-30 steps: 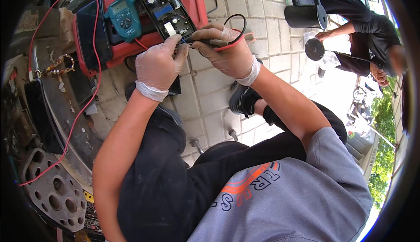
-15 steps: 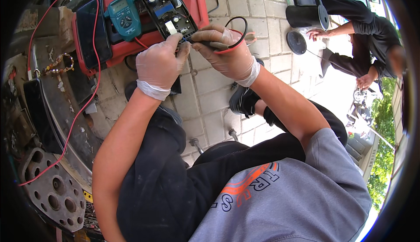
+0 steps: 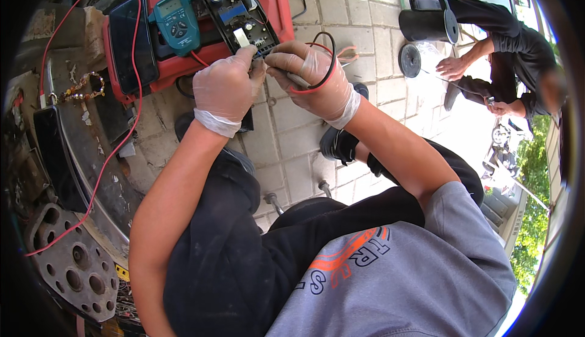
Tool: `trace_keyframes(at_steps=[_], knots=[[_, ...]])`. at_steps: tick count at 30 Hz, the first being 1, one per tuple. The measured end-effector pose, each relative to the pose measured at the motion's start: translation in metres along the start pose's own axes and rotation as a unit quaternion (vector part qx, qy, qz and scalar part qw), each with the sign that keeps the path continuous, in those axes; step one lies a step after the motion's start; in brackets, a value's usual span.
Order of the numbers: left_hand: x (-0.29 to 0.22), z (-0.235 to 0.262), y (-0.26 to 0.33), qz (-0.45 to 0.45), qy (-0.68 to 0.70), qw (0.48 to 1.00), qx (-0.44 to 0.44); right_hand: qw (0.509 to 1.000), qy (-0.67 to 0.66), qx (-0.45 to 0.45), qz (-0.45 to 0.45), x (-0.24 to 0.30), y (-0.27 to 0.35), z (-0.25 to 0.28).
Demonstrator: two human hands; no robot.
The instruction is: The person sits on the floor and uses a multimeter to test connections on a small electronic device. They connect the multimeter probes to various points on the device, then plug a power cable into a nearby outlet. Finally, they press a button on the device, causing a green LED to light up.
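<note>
My left hand (image 3: pixel 220 90), in a clear glove, is closed at the near end of an opened black device (image 3: pixel 253 31) with an exposed circuit board. Its thumb presses by a white component, and the fingertips are partly hidden. Close beside it, my gloved right hand (image 3: pixel 317 81) pinches multimeter probes near the same end of the board; their tips are hidden by the fingers. A black and red test lead (image 3: pixel 333 63) loops over the right hand. A teal multimeter (image 3: pixel 177 25) lies left of the device, its display too small to read.
The device and multimeter rest on a red case (image 3: pixel 277 2), with a dark flat screen (image 3: pixel 130 47) at its left. A red wire (image 3: pixel 137 69) runs down the left side. A perforated metal plate (image 3: pixel 73 264) lies lower left. Another person (image 3: pixel 518 56) works at right by a black container (image 3: pixel 426 23).
My hands stay at the board's near end, with the right fingers and lead loop slightly shifted. The other person's hands have moved, one now lower near the black round disc.
</note>
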State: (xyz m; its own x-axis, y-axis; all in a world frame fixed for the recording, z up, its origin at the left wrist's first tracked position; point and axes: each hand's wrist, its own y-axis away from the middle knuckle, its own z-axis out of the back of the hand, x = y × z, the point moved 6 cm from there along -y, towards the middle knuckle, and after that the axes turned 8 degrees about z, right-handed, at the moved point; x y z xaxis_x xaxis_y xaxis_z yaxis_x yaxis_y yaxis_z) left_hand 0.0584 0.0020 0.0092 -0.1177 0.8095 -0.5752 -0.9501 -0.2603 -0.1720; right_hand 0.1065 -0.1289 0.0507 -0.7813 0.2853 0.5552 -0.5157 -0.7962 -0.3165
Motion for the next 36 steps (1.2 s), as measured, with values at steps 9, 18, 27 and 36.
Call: trace_keyframes(at_steps=[9, 18, 27, 36], knots=[[0.0, 0.0, -0.004, 0.003, 0.013, 1.0, 0.001, 0.998, -0.034, -0.036, 0.035, -0.007, 0.015, -0.004], [0.001, -0.001, -0.005, 0.021, -0.004, 1.0, 0.023, 0.98, -0.058, -0.181, -0.055, 0.002, 0.017, -0.011], [-0.003, -0.001, -0.006, -0.031, -0.03, 0.999, -0.018, 0.961, -0.101, 0.069, -0.247, -0.041, -0.045, 0.005], [0.001, -0.003, -0.007, -0.031, -0.037, 0.999, -0.004, 0.98, -0.001, 0.122, -0.158, -0.023, -0.044, 0.002]])
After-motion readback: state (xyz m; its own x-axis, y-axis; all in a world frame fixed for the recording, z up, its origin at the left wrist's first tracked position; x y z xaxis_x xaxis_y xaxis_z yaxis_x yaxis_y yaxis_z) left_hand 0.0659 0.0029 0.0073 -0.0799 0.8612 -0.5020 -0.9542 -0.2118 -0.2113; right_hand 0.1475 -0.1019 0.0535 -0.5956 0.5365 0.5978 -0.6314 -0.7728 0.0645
